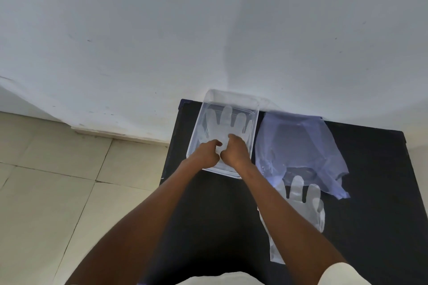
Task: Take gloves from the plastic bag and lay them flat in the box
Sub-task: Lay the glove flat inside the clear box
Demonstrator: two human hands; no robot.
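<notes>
Head view, only one. Black table (208, 215) against a white wall (139, 30); clear box (254, 132) sits at 12 o'clock from the person, touching the wall.

Box contents: one translucent glove (228, 120) lying flat, fingers toward 12, cuff end toward 6 under the hands. Could be more than one layer; can't tell through the film.

Left hand (206, 154) and right hand (235, 149) are both inside the box, side by side and nearly touching, fingers curled down onto the glove's palm/cuff area. Looks like pressing or pinching the film to flatten it; exact fingertip contact is hidden.

Plastic bag (298, 146) at 3 o'clock of the box, just beside it, slack and crumpled, mouth toward 6. Contents unclear, some creased film near the mouth.

Second glove (301, 194) on the table at 6 o'clock of the bag, fingers tucked partly under the bag edge, cuff trailing toward 6 beside the right forearm.

Handling, my read: thin film, near weightless, floppy, clingy, likely slippery on plastic. Best grabbed at the cuff with a light pinch, then smoothed toward the fingers. Will crease or fold over easily.
</notes>
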